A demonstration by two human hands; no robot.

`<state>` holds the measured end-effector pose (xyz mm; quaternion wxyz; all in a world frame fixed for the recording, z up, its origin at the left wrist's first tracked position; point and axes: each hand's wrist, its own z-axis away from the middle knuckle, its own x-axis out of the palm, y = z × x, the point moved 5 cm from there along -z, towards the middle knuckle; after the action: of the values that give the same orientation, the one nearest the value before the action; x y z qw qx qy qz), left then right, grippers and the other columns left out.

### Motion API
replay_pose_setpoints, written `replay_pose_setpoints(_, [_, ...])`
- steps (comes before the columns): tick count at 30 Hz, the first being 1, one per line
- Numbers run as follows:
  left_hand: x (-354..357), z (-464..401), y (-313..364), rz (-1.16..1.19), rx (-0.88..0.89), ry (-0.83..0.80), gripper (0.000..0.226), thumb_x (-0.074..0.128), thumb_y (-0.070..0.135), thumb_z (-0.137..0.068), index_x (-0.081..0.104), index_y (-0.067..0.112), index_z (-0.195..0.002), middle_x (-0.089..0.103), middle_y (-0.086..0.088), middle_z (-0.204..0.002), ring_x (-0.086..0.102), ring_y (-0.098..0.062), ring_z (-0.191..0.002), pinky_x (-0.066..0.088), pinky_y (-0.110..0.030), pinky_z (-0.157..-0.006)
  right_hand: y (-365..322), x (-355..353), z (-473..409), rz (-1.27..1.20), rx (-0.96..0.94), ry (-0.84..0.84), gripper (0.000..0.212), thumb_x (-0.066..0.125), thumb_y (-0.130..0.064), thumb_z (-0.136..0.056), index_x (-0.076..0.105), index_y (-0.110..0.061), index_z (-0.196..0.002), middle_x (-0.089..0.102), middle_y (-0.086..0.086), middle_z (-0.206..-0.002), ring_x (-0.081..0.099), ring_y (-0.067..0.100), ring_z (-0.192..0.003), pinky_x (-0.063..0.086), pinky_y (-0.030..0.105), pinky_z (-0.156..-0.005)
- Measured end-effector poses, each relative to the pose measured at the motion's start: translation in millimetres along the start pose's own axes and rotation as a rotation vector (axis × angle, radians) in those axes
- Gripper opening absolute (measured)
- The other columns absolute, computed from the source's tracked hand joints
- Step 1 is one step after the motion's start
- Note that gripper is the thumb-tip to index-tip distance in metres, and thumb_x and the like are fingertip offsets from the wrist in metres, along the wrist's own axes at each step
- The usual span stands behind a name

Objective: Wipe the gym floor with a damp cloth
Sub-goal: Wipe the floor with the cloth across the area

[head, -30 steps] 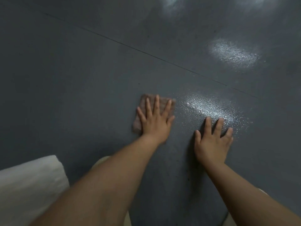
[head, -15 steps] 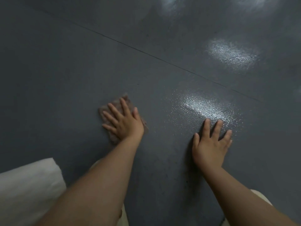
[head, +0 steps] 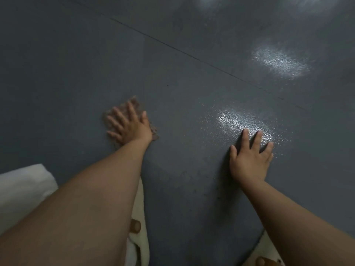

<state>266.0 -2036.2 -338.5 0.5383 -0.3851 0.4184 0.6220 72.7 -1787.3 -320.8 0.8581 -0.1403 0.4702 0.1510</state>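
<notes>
Far L, low: white sleeve point(head: 23, 191), my own, cut off by frame edge.

L arm runs up from bottom L corner. My left hand point(head: 130, 127) lies palm-down on the cloth point(head: 153, 130), fingers straight + spread, pressing it flat to the floor point(head: 57, 83). Not clutching it, just flat weight on top. Hand a bit blurred. Cloth is brownish, crumpled; shows past fingertips at top + beside wrist on R side; rest hidden under palm. Sits L of centre, well apart from my other hand.

Below L forearm: cream slipper point(head: 143, 217) w/ brown button, toe pointing up-frame.

Centre: floor dark grey, pebbled texture. Thin seam line point(head: 192, 54) runs diag from upper L down to R. Faint dull smudges in patch btwn my arms.

R of centre: bright glare patch point(head: 236, 121) on floor, just above my right hand point(head: 249, 162). That hand flat on bare floor, fingers straight, slightly fanned, holding nothing; fingertips reach into glare edge.

Upper R: second glare patch point(head: 280, 62), beyond seam.

Bottom R corner: edge of 2nd cream slipper point(head: 269, 254), mostly hidden by R forearm.
</notes>
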Motion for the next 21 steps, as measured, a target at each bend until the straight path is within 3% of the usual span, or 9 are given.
replay_pose_setpoints(3, [1.6,16.9,-20.3,0.120,-0.249,0.027,0.062,0.027,0.053,-0.098,0.002,0.033,-0.152,-0.012,-0.011,-0.159,-0.014,-0.037,-0.144,-0.007,-0.057,-0.112,1.8,-2.2,1.0,-0.009,-0.021,-0.004,0.063,0.031,-0.044,-0.099,0.000,-0.030,-0.152,-0.012,0.005,-0.159,-0.009,0.042,-0.143,0.000,0.049,-0.116])
replay_pose_setpoints(5, [9.2,36.4,-12.8,0.099,-0.221,0.025,0.063,0.028,0.051,-0.098,0.002,0.030,-0.152,-0.011,-0.013,-0.158,-0.013,-0.039,-0.144,-0.008,-0.055,-0.113,1.8,-2.8,2.0,-0.020,-0.034,0.006,0.062,0.033,-0.042,-0.099,0.002,-0.029,-0.152,-0.010,0.006,-0.159,-0.008,0.042,-0.143,0.000,0.049,-0.116])
replay_pose_setpoints(8, [37.6,91.2,12.7,-0.026,0.032,-0.020,0.062,0.028,0.049,-0.099,0.006,0.029,-0.152,-0.007,-0.016,-0.158,-0.009,-0.040,-0.144,-0.006,-0.057,-0.113,-0.9,-1.0,6.7,-0.029,-0.048,0.022,0.063,0.036,-0.040,-0.099,0.005,-0.027,-0.151,-0.007,0.009,-0.159,-0.007,0.044,-0.142,0.000,0.050,-0.116])
replay_pose_setpoints(10, [57.8,143.0,23.1,-0.080,0.307,0.008,0.062,0.030,0.051,-0.092,0.026,0.028,-0.149,0.017,-0.021,-0.155,0.013,-0.044,-0.142,0.004,-0.060,-0.112,-4.9,2.2,13.2,-0.033,-0.054,0.017,0.062,0.036,-0.040,-0.099,0.007,-0.026,-0.151,-0.006,0.010,-0.159,-0.006,0.043,-0.143,0.002,0.050,-0.117])
replay_pose_setpoints(12, [75.0,185.6,20.5,-0.177,0.572,-0.122,0.067,0.028,0.053,-0.084,0.035,0.028,-0.145,0.037,-0.020,-0.148,0.029,-0.043,-0.136,0.011,-0.058,-0.109,-10.9,7.2,23.2,-0.024,-0.076,0.008,0.061,0.036,-0.039,-0.099,0.009,-0.025,-0.151,-0.004,0.009,-0.159,-0.004,0.042,-0.143,0.004,0.050,-0.117])
replay_pose_setpoints(14, [79.8,192.4,9.1,-0.248,0.726,-0.197,0.066,0.026,0.055,-0.082,0.033,0.031,-0.144,0.039,-0.018,-0.146,0.030,-0.040,-0.135,0.013,-0.056,-0.108,-17.2,13.6,35.5,-0.005,-0.112,-0.004,0.061,0.037,-0.039,-0.099,0.009,-0.025,-0.151,-0.005,0.009,-0.159,-0.005,0.041,-0.143,0.004,0.049,-0.117])
replay_pose_setpoints(16, [71.7,176.4,4.6,-0.295,0.824,-0.171,0.066,0.023,0.056,-0.083,0.034,0.034,-0.144,0.032,-0.013,-0.151,0.033,-0.038,-0.136,0.016,-0.056,-0.111,-19.8,19.4,45.3,0.016,-0.128,-0.026,0.062,0.035,-0.040,-0.099,0.005,-0.026,-0.152,-0.008,0.008,-0.159,-0.007,0.039,-0.144,0.003,0.049,-0.117])
replay_pose_setpoints(18, [61.1,148.9,-0.6,-0.365,0.858,-0.110,0.062,0.019,0.058,-0.090,0.006,0.036,-0.146,0.001,-0.009,-0.158,0.012,-0.037,-0.145,0.002,-0.058,-0.112,-18.6,22.1,49.5,0.031,-0.136,-0.063,0.062,0.033,-0.041,-0.100,0.002,-0.027,-0.152,-0.011,0.007,-0.159,-0.009,0.038,-0.144,0.003,0.048,-0.117])
replay_pose_setpoints(21, [37.6,93.9,-24.3,-0.299,0.566,-0.110,0.065,0.023,0.054,-0.098,-0.017,0.034,-0.145,-0.020,-0.008,-0.157,-0.016,-0.033,-0.144,-0.010,-0.056,-0.112,-16.8,20.1,44.6,-0.010,-0.150,-0.120,0.059,0.031,-0.039,-0.101,0.005,-0.029,-0.152,-0.010,0.006,-0.159,-0.010,0.037,-0.144,0.004,0.048,-0.117])
